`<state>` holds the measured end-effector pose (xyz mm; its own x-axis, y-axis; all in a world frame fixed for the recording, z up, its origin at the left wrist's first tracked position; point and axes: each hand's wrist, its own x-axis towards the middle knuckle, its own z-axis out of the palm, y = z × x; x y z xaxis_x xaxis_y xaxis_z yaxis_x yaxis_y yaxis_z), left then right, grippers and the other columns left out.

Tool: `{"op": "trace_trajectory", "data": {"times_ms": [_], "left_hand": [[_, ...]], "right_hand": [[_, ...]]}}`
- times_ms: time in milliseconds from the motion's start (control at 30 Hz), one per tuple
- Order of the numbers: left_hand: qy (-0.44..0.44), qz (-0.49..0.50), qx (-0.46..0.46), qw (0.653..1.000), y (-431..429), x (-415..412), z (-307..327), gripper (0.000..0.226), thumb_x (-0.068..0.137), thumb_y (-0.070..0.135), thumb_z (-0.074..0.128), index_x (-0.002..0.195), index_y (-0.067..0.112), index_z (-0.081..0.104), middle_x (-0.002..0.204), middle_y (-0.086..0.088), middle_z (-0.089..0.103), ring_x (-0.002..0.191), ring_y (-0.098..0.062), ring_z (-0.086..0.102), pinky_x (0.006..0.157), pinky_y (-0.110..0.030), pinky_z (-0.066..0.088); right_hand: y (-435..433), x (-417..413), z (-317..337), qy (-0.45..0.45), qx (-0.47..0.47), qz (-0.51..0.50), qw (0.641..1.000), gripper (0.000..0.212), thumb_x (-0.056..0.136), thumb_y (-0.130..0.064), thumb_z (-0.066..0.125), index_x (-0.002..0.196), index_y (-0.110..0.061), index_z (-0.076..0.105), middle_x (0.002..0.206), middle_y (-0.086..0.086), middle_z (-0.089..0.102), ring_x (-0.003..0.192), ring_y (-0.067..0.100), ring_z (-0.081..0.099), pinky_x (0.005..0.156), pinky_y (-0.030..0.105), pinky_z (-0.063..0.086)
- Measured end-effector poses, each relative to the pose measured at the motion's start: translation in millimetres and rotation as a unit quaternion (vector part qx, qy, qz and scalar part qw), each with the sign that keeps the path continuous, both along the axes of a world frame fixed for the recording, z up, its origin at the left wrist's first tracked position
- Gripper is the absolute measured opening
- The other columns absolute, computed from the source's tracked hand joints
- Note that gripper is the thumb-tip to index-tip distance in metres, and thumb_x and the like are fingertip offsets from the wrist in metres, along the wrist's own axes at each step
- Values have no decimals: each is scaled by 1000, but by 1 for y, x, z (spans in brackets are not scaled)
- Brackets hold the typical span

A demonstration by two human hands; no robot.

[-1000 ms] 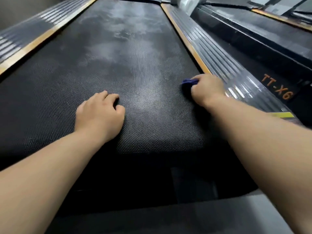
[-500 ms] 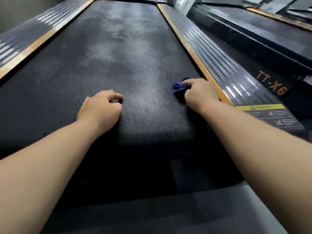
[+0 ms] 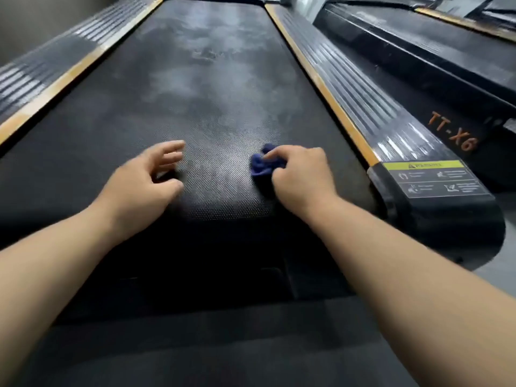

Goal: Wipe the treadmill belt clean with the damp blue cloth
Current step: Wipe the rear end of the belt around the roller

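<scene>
The black textured treadmill belt (image 3: 206,88) runs away from me, with pale dusty smears across its middle and far part. My right hand (image 3: 300,174) grips a crumpled dark blue cloth (image 3: 262,164) and presses it onto the belt's near end, right of centre; most of the cloth is hidden under the fingers. My left hand (image 3: 145,177) hovers over the belt's near end to the left, fingers spread and slightly curled, holding nothing.
Ribbed side rails with orange strips flank the belt on the left (image 3: 55,68) and right (image 3: 360,99). A yellow warning label (image 3: 435,177) sits on the right rear cap. A second treadmill marked TT-X6 (image 3: 452,132) stands to the right.
My right hand has slid the cloth leftward from the right rail toward the belt's centre. My left hand has lifted from a flat rest and opened its fingers.
</scene>
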<state>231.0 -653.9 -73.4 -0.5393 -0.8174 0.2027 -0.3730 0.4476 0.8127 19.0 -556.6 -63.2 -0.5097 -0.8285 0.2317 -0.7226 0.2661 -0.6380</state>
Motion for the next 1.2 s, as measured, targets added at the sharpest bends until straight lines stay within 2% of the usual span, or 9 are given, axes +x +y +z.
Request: {"op": "trace_trajectory", "data": {"times_ms": [167,267,333,467,667,800,933,1067,1200], "left_hand": [[-26,-102,-16,994,10,-2,4,87,63,23,58,135,52,18,133,24,41,115,22,40,98,-1,25],[-34,-88,-60,994,4,-1,6,72,66,41,60,135,45,39,130,18,50,120,5,46,104,-14,32],[-55,-58,-105,991,-7,-7,6,55,68,51,61,120,41,52,118,15,54,113,-3,51,100,-24,38],[-132,-19,-200,971,-19,-36,13,40,72,47,67,97,17,56,103,2,53,97,-20,53,84,-32,43],[-285,33,-270,919,-85,10,15,33,82,29,61,115,33,60,116,-6,53,107,-36,51,94,-45,45],[-262,137,-141,945,-110,66,13,25,83,34,57,104,27,66,111,-8,61,104,-33,58,92,-36,45],[-192,-8,-221,956,-45,66,0,35,73,35,49,96,19,71,107,-4,64,100,-25,59,93,-25,39],[-144,-84,-179,970,-15,93,10,29,76,31,59,105,36,65,110,14,62,100,-3,57,88,-11,37],[49,127,-8,991,-14,84,11,38,67,45,74,100,35,58,93,5,69,87,-12,66,87,-32,51]], "right_hand": [[-33,82,13,-208,0,165,964,51,73,-4,57,121,-18,60,114,0,66,108,16,60,98,27,44],[-37,69,31,-446,-20,148,883,48,80,2,52,127,-4,48,99,5,54,95,21,56,82,28,45],[-37,52,35,-487,-33,97,867,34,85,-2,44,119,0,52,86,3,51,83,20,51,77,33,46],[-51,31,8,-180,-54,-77,979,29,85,-13,45,105,-21,64,94,-3,65,91,17,58,82,26,44],[-58,45,-12,84,26,-48,995,36,83,-22,47,117,-20,61,115,5,63,112,26,53,93,35,41],[-63,47,-14,142,34,-15,989,29,86,-31,48,108,-22,63,109,2,65,105,24,56,90,35,42],[-64,47,-14,146,29,-7,989,27,86,-34,49,106,-23,64,108,-1,64,106,21,56,90,34,42],[-63,48,-13,141,23,-3,990,25,86,-33,49,104,-24,65,107,-2,64,107,21,54,90,35,42],[-59,48,-11,156,16,-4,988,25,88,-32,50,102,-22,67,105,0,66,109,25,52,90,36,41]]}}
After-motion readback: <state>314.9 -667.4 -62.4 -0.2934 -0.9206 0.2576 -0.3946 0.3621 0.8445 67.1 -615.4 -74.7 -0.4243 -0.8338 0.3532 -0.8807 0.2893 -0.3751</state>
